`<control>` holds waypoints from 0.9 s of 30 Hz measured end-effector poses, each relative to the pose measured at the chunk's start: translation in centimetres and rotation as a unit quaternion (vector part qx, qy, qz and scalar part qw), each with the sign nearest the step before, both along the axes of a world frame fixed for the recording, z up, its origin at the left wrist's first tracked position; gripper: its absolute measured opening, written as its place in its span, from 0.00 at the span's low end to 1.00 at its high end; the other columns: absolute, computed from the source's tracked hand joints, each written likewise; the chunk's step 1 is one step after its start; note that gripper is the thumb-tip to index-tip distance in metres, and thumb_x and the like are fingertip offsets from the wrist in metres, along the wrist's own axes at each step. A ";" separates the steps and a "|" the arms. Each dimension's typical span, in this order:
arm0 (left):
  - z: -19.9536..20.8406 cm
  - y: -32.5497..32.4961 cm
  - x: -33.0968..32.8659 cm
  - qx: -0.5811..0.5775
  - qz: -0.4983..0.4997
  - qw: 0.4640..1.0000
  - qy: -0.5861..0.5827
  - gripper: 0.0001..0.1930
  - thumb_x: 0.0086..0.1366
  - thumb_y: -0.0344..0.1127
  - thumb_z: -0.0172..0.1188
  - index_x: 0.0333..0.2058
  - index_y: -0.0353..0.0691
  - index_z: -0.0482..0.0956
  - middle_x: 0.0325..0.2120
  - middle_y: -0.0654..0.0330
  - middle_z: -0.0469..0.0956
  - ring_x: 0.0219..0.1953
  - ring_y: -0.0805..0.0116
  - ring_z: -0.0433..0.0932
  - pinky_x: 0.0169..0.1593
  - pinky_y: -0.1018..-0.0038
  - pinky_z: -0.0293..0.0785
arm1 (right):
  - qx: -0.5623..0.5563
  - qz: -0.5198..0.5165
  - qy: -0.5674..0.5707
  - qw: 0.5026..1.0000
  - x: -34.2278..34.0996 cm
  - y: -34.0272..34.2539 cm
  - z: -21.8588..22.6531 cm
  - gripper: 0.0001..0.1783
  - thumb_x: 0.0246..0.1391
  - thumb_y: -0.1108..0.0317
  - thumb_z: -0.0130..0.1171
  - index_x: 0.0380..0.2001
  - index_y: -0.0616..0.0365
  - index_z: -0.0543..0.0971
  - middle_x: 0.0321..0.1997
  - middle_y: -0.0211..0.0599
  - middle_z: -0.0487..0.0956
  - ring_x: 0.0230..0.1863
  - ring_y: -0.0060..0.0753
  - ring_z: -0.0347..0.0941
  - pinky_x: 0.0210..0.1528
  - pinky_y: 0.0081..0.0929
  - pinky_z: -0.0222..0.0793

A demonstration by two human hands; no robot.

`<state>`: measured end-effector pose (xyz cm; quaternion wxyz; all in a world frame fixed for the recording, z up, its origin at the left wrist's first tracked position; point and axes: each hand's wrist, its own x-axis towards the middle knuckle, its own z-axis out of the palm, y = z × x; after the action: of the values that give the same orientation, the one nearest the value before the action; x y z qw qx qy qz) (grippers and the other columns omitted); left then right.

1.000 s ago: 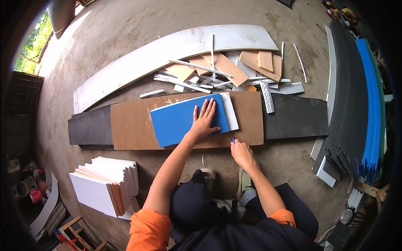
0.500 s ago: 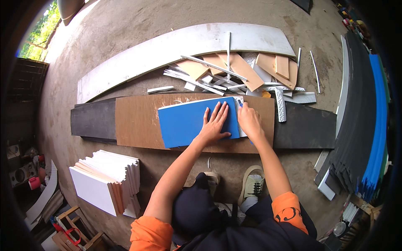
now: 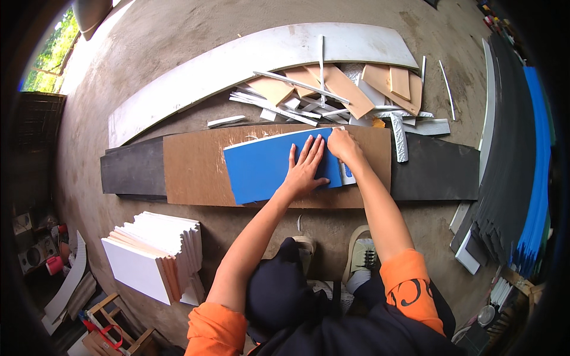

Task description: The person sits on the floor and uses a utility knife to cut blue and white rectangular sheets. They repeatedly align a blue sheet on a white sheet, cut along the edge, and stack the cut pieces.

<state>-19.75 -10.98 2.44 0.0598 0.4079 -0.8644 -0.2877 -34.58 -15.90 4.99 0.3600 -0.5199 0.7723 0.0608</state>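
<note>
A blue board [image 3: 261,169] with a white edge lies on a brown board [image 3: 196,172]. My left hand [image 3: 306,165] presses flat on the blue board, fingers spread and pointing away from me, thumb out to the right. At the board's far right corner my right hand [image 3: 345,145] is closed, its fingers curled down by the edge. Whatever it grips is hidden under the fingers. A white piece with a blue mark [image 3: 348,174] shows beside the blue board's right edge, partly covered by my right wrist.
Beyond the brown board lie white and tan offcuts [image 3: 344,92] and a long white panel [image 3: 255,62]. A dark board [image 3: 436,169] extends underneath. White sheets [image 3: 133,267] are stacked at near left. Black sheets [image 3: 507,148] and blue sheets [image 3: 537,172] lie along the right.
My right hand has moved away from me along the blue board's right edge to its far corner. My left hand keeps its place on the board.
</note>
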 end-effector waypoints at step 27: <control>-0.9 -0.2 0.0 -0.011 0.019 0.999 -0.033 0.58 0.40 0.56 0.64 0.60 0.34 0.35 0.62 0.53 0.34 0.65 0.60 0.30 0.58 0.43 0.24 | -0.178 0.032 0.068 0.981 0.6 1.5 -0.2 0.14 0.52 0.68 0.41 0.32 0.70 0.71 0.28 0.56 0.76 0.33 0.52 0.75 0.36 0.41 0.71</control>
<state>-19.74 -11.17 1.56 0.0412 0.4328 -0.8610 -0.2638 -33.98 -14.43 4.74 0.2063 -0.5948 0.7763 -0.0312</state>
